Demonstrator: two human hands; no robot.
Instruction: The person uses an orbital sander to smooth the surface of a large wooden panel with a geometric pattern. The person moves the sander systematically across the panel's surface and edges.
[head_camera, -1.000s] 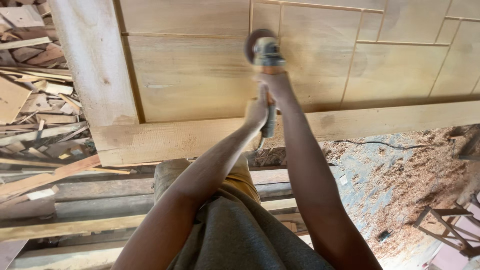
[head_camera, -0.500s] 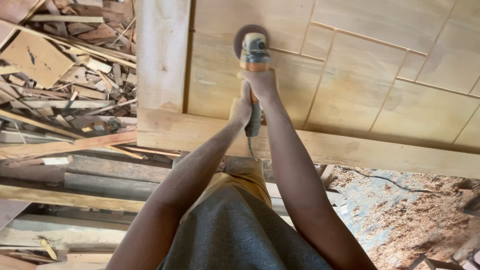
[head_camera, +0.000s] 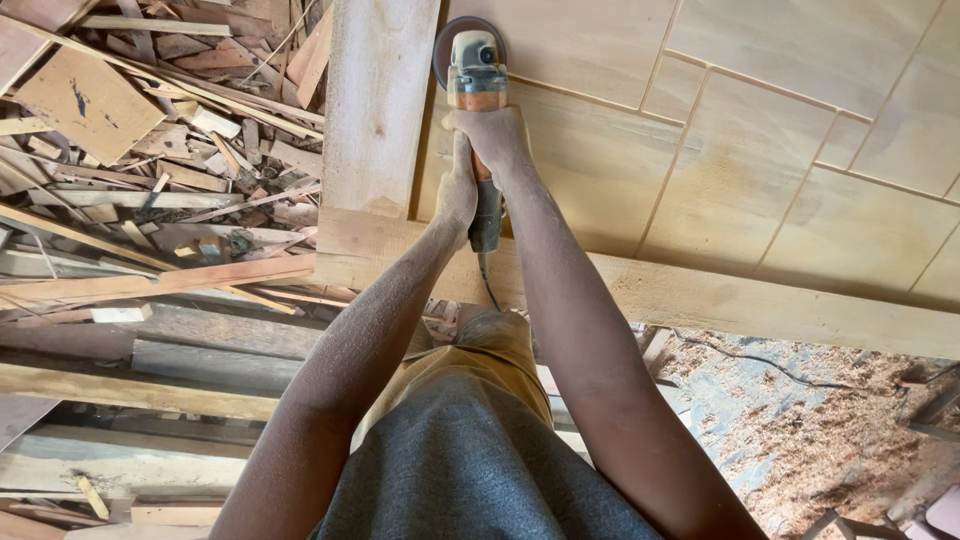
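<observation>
An orange and grey angle grinder (head_camera: 474, 75) with a round sanding disc rests on a pale wooden panelled door (head_camera: 760, 170) lying flat. My right hand (head_camera: 492, 135) grips the front of the grinder's body. My left hand (head_camera: 457, 195) holds its rear handle (head_camera: 486, 225), just behind the right hand. Both arms are dusted with sawdust. The disc sits near the panel's upper left corner, beside the door's vertical frame board (head_camera: 378, 100).
A heap of scrap wood offcuts (head_camera: 150, 130) lies to the left. Long planks (head_camera: 130, 385) run under the door at lower left. Sawdust (head_camera: 830, 440) covers the floor at lower right, with a dark cable (head_camera: 760, 365) across it.
The view has shifted so the door now fills more of the upper right. Both hands keep hold of the grinder, which has moved left, toward the frame board.
</observation>
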